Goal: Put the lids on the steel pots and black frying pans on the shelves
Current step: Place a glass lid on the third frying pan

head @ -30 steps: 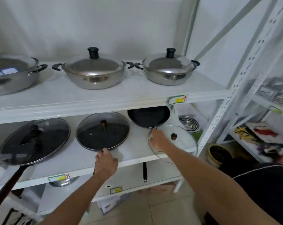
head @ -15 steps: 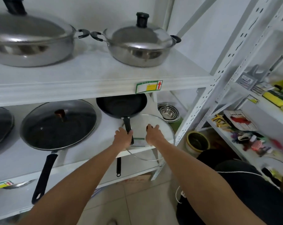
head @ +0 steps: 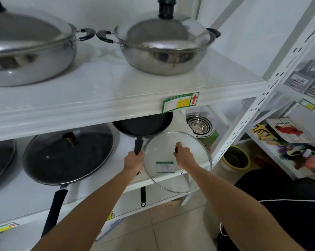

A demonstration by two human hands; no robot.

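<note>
**One glass lid in the right hand, one open frying pan in the left**

The glass lid point(head: 176, 161) is held tilted in front of the middle shelf point(head: 99, 194), its far edge just beside the bare black frying pan point(head: 144, 125). The right hand point(head: 183, 156) is closed around the lid's dark knob, from the near side. The left hand point(head: 134, 161) is closed around the pan's black handle point(head: 138, 145), just left of the lid's rim. The pan itself sits at the back of the middle shelf, partly hidden under the upper shelf point(head: 117, 91).

Counted on the middle shelf: one pan without lid, one covered frying pan point(head: 68, 156) with a glass lid and a brown knob, and at the far left the edge of a third lidded pan point(head: 1, 156). On the upper shelf stand two steel pots, the right steel pot point(head: 164, 46) and the left steel pot point(head: 28, 49), both with steel lids and black knobs.

A green-framed sticker point(head: 165, 167) is on the held lid (its text is too small to read). A green and yellow shelf label point(head: 180, 102) with a red arrow pointing up hangs on the upper shelf's front edge; its writing is not readable either. Behind the pan, to the right, stands a stack of steel bowls point(head: 199, 125).
</note>
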